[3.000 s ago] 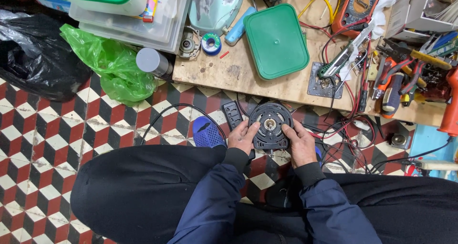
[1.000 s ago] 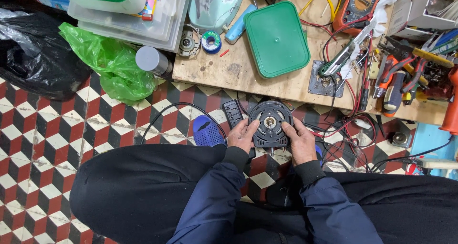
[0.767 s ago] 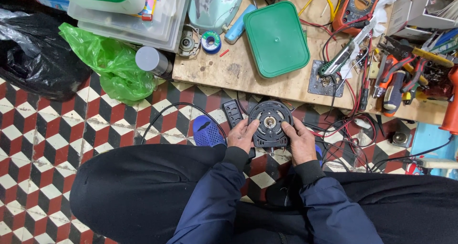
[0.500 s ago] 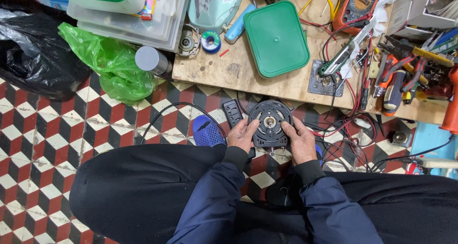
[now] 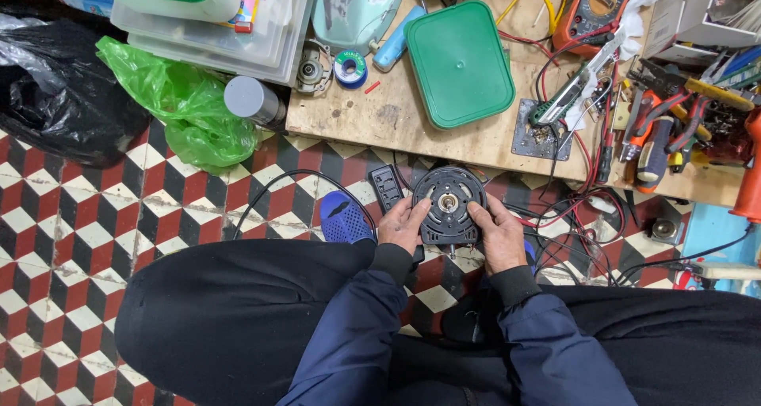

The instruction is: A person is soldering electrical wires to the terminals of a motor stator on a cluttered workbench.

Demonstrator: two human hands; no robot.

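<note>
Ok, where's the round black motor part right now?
Head view, centre: the round black motor part is held between the left hand and right hand, just below the wooden board.

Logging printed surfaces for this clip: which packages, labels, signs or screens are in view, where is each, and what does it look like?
Multimeter: top of the wooden board, right of the green lid; orange case, dark face, round dial; its screen is cut off.
Solder spool: board's left part; small round reel with a green label ring.
Stacked clear boxes: top left; a yellow and red printed strip on the side.
Both hands hold a black round part; no label is visible on it.
</note>
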